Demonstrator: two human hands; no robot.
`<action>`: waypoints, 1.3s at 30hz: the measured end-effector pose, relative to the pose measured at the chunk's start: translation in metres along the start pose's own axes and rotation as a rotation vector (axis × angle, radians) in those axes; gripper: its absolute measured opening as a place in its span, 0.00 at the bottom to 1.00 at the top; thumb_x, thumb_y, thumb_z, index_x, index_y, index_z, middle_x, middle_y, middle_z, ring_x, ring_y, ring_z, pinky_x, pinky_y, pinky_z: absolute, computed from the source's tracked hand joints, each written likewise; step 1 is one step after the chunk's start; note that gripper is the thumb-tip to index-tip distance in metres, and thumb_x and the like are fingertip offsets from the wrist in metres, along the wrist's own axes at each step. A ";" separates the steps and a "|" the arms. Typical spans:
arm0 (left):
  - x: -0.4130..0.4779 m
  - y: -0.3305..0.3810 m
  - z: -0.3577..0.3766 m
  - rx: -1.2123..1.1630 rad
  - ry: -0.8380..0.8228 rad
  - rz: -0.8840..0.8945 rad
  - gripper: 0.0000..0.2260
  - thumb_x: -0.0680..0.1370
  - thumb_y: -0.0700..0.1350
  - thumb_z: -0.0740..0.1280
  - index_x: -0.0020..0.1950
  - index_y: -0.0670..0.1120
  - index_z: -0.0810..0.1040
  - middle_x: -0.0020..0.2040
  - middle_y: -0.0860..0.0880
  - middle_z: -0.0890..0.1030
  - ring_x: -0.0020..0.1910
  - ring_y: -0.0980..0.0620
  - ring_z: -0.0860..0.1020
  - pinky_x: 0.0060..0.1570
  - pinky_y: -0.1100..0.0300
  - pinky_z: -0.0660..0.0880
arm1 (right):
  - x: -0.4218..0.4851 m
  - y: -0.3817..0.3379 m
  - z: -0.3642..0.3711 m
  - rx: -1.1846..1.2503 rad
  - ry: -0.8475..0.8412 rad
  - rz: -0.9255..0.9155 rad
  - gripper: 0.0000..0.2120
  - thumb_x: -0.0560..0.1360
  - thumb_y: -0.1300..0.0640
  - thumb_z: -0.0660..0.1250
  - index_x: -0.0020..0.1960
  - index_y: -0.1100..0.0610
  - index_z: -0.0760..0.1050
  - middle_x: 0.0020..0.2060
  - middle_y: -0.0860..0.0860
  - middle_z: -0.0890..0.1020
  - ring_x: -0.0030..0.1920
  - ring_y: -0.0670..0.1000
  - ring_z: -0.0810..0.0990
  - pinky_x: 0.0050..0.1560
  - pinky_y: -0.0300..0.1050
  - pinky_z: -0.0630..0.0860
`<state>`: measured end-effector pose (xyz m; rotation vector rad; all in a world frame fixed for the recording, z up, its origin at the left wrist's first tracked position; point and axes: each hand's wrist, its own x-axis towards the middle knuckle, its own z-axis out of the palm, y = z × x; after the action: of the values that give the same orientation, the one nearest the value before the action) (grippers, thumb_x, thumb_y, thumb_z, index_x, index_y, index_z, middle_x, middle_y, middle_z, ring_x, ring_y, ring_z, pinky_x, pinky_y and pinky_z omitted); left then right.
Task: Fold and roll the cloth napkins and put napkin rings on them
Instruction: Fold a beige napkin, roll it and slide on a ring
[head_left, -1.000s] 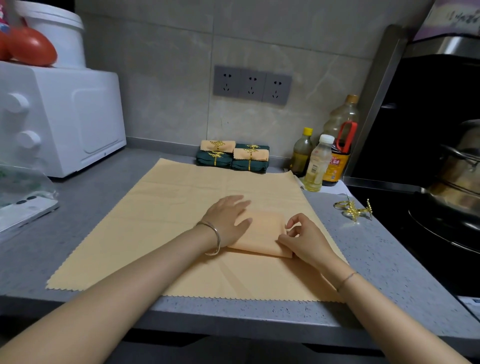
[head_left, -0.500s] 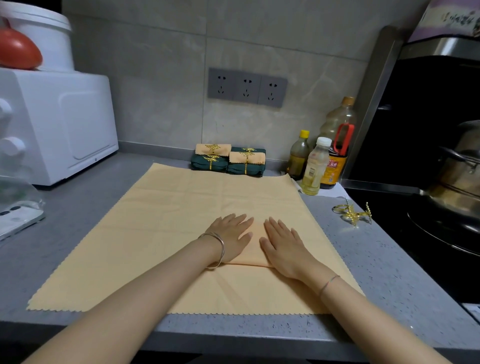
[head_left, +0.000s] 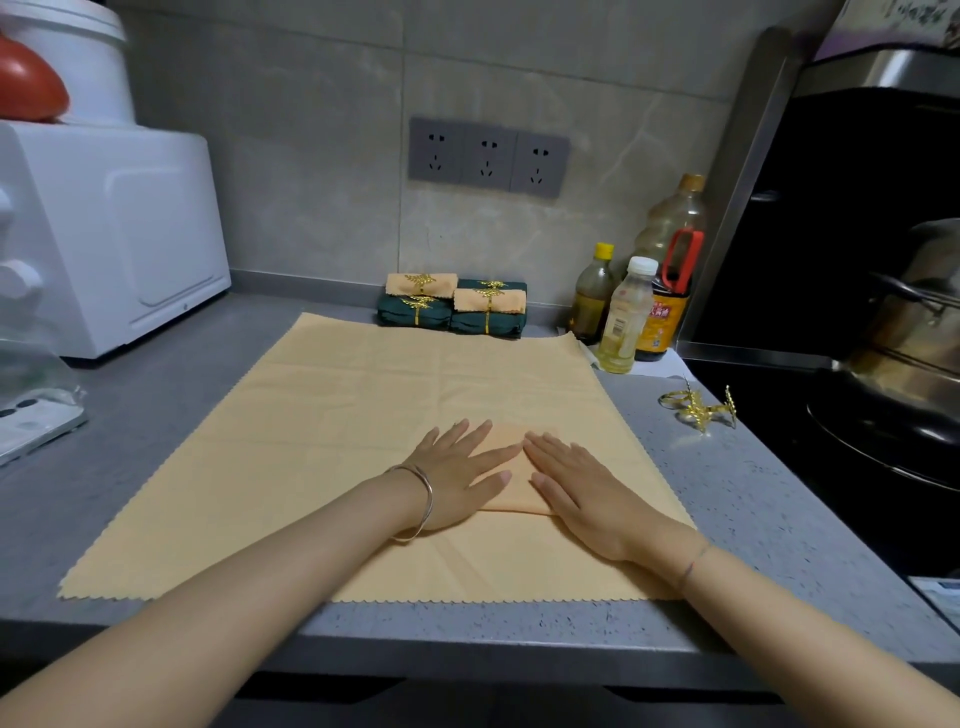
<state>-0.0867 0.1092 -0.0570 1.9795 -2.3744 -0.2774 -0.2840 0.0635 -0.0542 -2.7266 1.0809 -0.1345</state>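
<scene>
Both hands flat on small folded orange napkin (head_left: 516, 493), lying mid-right on big orange cloth (head_left: 311, 441) spread over tabletop (head_left: 753, 519). Left hand (head_left: 457, 478) and right hand (head_left: 587, 493): fingers straight, pressing, gripping nothing. Gold napkin rings (head_left: 698, 408) well apart to right, near stove edge. Ringed napkins (head_left: 452, 306) stacked by wall.

Risks, my guess: fold springs open once palms lift; napkin skids on cloth beneath; one-handed reach for ring lets roll loosen.
</scene>
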 end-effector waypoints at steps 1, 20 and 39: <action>-0.002 0.000 -0.001 0.007 0.005 0.016 0.21 0.80 0.61 0.41 0.74 0.67 0.45 0.78 0.53 0.41 0.76 0.49 0.38 0.74 0.49 0.38 | -0.009 0.003 -0.003 -0.015 -0.002 -0.032 0.25 0.82 0.47 0.44 0.78 0.52 0.47 0.77 0.44 0.47 0.75 0.40 0.43 0.70 0.31 0.36; -0.032 0.002 -0.031 0.482 0.221 0.177 0.24 0.77 0.34 0.60 0.73 0.45 0.64 0.56 0.42 0.77 0.54 0.44 0.76 0.49 0.55 0.72 | -0.014 0.004 -0.017 -0.328 0.406 -0.162 0.13 0.67 0.64 0.66 0.49 0.55 0.82 0.40 0.52 0.85 0.39 0.57 0.82 0.36 0.50 0.78; -0.060 -0.025 -0.010 -0.136 0.485 0.064 0.05 0.74 0.46 0.70 0.48 0.54 0.84 0.41 0.58 0.80 0.43 0.57 0.76 0.36 0.71 0.64 | -0.035 0.015 -0.009 -0.056 0.381 -0.182 0.09 0.73 0.52 0.69 0.52 0.47 0.80 0.43 0.39 0.80 0.41 0.42 0.79 0.39 0.36 0.75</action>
<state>-0.0497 0.1622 -0.0457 1.6723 -2.0447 0.0426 -0.3208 0.0750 -0.0496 -2.9197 0.9272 -0.6850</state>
